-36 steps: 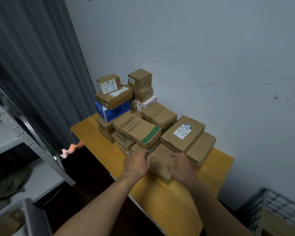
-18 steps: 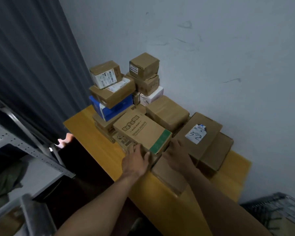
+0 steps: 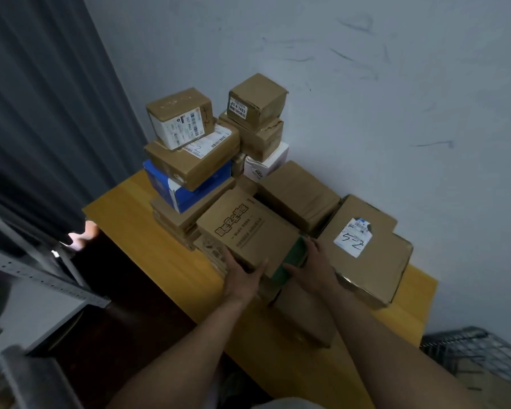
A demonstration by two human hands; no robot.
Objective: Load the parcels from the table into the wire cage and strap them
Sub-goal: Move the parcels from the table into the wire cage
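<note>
Several cardboard parcels are piled on a yellow wooden table [image 3: 124, 219] in the corner. In front lies a brown printed box with a green end [image 3: 248, 234], on top of lower parcels. My left hand [image 3: 242, 276] grips its near left corner, thumb up on the front face. My right hand [image 3: 310, 264] holds its green end from the right. To the right sits a flat box with a "5-2" label [image 3: 366, 249]. A plain flat parcel [image 3: 304, 317] lies under my right forearm. The wire cage [image 3: 484, 358] shows at the bottom right.
At the back stand stacked parcels: a blue box [image 3: 171, 187], a white-labelled box [image 3: 180, 119] and a small cube box [image 3: 257, 100]. A dark curtain [image 3: 42, 113] hangs at left. A grey metal shelf rack [image 3: 42, 281] stands at the lower left.
Both hands moved up from the low flat parcel at the table's front onto the printed box with the green end. The view has come closer to the pile.
</note>
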